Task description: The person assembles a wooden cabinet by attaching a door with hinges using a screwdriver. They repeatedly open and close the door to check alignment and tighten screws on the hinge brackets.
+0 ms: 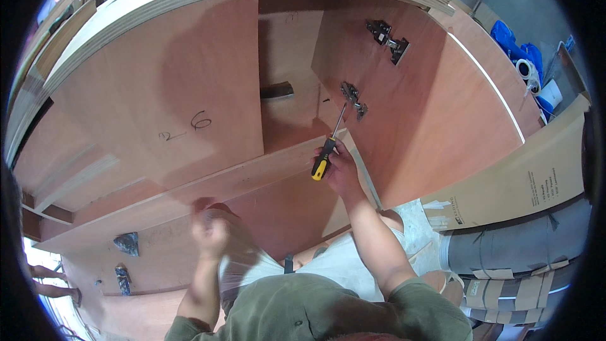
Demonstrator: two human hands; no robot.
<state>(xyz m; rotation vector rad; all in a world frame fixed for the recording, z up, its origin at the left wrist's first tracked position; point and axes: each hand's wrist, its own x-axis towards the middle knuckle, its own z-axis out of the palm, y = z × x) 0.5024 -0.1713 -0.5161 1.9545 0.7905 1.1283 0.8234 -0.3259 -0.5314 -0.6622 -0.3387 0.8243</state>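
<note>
My right hand is closed around the black and yellow handle of a screwdriver. The shaft points up, and its tip is close to a metal cabinet hinge on the reddish wooden door panel; whether they touch I cannot tell. Higher on the same panel sits a second hinge. My left hand is held over my lap, in front of the cabinet's lower rail. Motion smears its fingers, so anything in them cannot be made out.
A wooden front panel with pen marks covers the cabinet's left part. In the opening lies a dark curved piece. Small plastic bags rest at lower left. At right are a cardboard sheet and grey wrapped rolls.
</note>
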